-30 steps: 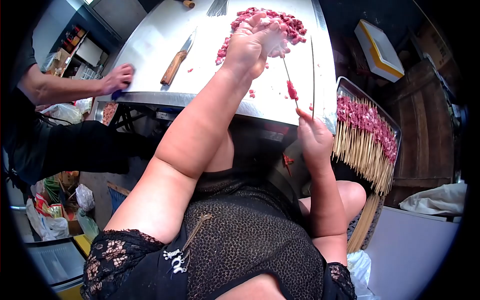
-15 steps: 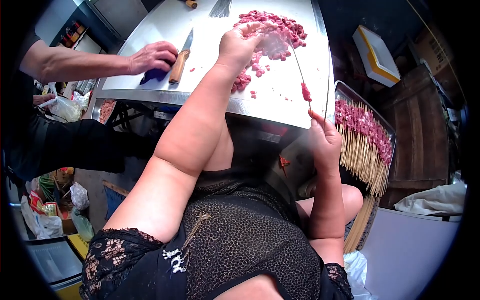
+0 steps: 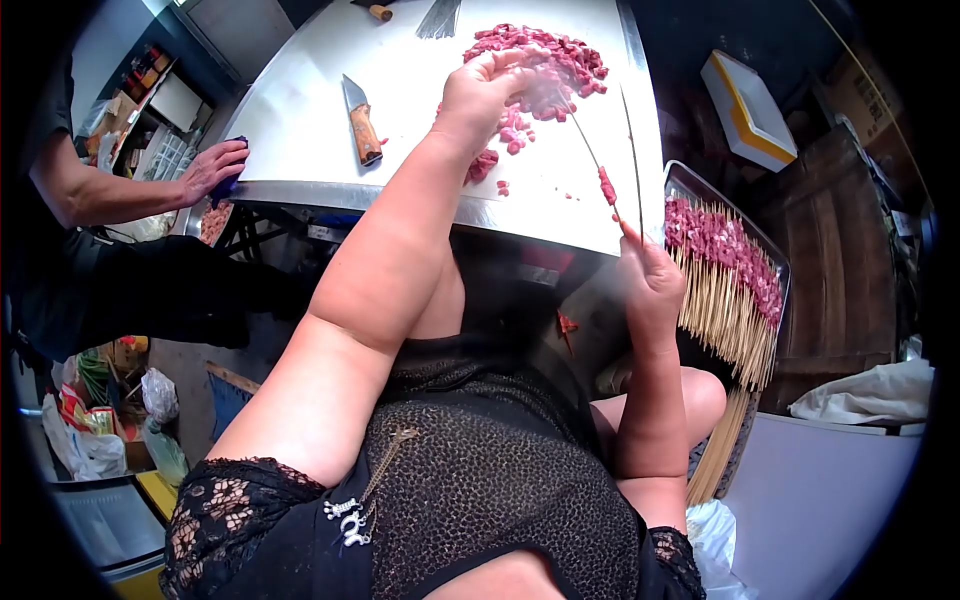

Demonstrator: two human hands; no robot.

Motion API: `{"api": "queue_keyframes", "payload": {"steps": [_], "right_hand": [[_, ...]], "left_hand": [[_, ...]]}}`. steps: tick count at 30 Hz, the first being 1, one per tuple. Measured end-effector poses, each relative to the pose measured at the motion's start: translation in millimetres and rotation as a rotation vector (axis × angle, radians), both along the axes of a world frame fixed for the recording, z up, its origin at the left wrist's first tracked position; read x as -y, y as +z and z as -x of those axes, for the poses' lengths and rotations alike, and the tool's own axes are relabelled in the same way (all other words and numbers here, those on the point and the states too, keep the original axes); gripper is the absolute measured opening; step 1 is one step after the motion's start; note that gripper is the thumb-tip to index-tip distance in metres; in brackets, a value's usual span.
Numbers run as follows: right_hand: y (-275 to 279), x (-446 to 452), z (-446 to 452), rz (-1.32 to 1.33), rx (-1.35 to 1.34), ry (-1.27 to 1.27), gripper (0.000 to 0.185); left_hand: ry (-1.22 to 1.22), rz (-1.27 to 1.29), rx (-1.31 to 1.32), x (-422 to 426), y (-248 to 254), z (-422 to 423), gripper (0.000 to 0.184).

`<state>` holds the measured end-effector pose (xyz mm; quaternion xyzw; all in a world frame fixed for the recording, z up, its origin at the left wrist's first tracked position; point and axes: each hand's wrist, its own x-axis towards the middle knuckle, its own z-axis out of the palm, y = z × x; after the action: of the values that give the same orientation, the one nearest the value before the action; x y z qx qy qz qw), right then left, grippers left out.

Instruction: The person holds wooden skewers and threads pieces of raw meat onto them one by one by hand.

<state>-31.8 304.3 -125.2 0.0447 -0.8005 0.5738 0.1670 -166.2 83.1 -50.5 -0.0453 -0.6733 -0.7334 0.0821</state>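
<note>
My left hand (image 3: pixel 480 95) is over the near left side of a pile of cut raw meat (image 3: pixel 580 62) on the white table (image 3: pixel 300 115). Its fingers are curled together, and blur hides what lies between the tips. My right hand (image 3: pixel 652 275), at the table's near right edge, grips two thin skewers. One skewer (image 3: pixel 586 138) slants toward the pile and carries red meat (image 3: pixel 607 187) low on its shaft, close to my fingers. The other (image 3: pixel 634 150) is bare and points away from me. Loose meat bits (image 3: pixel 482 165) lie near my left wrist.
A wooden-handled knife (image 3: pixel 364 135) lies left of my arm. At the left, a co-worker's hand (image 3: pixel 214 168) rests on a dark blue cloth (image 3: pixel 228 188) at the table corner. A metal tray (image 3: pixel 783 275) of meat skewers stands right. A yellow-white box (image 3: pixel 750 108) is behind it.
The knife has turned, its blade now pointing up and left. The co-worker's hand moved to the knife and back left. My right hand shifted right, and my left hand drew back slightly from the pile.
</note>
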Motion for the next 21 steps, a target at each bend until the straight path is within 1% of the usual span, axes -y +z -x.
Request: {"api": "queue_keyframes", "payload": {"steps": [1, 2, 3, 4, 5, 6, 7, 9, 10, 12, 13, 15, 16, 17, 19, 20, 21], "right_hand": [[0.9, -1.1, 0.2, 0.0, -0.002, -0.003, 0.019], [1.5, -1.9, 0.5, -0.082, -0.082, -0.012, 0.017], [1.7, -2.4, 1.1, -0.163, -0.163, -0.021, 0.015], [0.7, -3.2, 2.1, -0.163, -0.163, -0.023, 0.015], [-1.4, -4.0, 3.1, -0.222, -0.235, -0.031, 0.014], [-2.8, -4.5, 3.6, -0.281, -0.307, -0.039, 0.012], [-2.5, -3.9, 3.4, -0.281, -0.305, -0.039, 0.012], [-0.3, -1.8, 1.5, -0.329, -0.304, -0.029, 0.013], [0.9, -0.5, 0.5, -0.329, -0.301, -0.03, 0.013], [3.8, 1.7, -0.5, -0.2, -0.162, 0.052, 0.016], [4.9, 2.3, -1.7, -0.2, -0.16, 0.049, 0.016], [6.8, 1.9, -4.1, 0.556, 0.355, 0.194, 0.02], [7.3, -2.6, -3.7, 0.743, 0.369, 0.25, 0.022], [11.8, -7.2, -5.6, 0.998, 0.309, 0.315, 0.02], [24.3, -11.6, -15.8, 1.377, 0.042, 0.409, 0.019], [44.7, -11.8, -27.6, 1.443, -0.043, 0.448, 0.022], [63.7, -10.9, -40.8, 1.46, -0.175, 0.539, 0.024]], "left_hand": [[-0.018, -0.047, 0.029, 0.4, 2.6, -1.2, 0.03], [-0.06, -0.046, 0.156, 2.2, 7.9, -3.2, 0.029], [-0.062, -0.044, 0.155, 3.6, 7.9, -2.5, 0.029], [-0.172, -0.124, 0.271, 4.8, 6.6, -1.8, 0.031], [-0.281, -0.205, 0.389, 5.4, 4.6, -1.4, 0.033], [-0.344, -0.263, 0.375, 4.1, 2.8, -0.3, 0.029], [-0.343, -0.263, 0.377, 3.5, 0.0, 1.3, 0.029], [-0.344, -0.238, 0.228, 1.7, -5.6, 3.4, 0.027], [-0.346, -0.238, 0.23, -0.7, -5.0, 2.5, 0.027], [-0.213, -0.311, 0.181, -5.2, -2.7, 1.3, 0.022], [-0.216, -0.311, 0.183, -3.7, -5.3, 4.9, 0.022], [-0.022, -0.458, 0.143, 4.0, -11.9, 15.3, 0.023], [-0.037, -0.519, 0.182, 8.1, -12.5, 16.1, 0.023], [0.028, -0.578, 0.229, 7.0, -14.0, 18.7, 0.023], [0.006, -0.603, 0.267, 6.5, -15.0, 18.8, 0.026], [-0.036, -0.599, 0.258, 8.7, -17.2, 20.4, 0.028], [-0.079, -0.599, 0.251, 9.0, -20.6, 22.0, 0.029]]}}
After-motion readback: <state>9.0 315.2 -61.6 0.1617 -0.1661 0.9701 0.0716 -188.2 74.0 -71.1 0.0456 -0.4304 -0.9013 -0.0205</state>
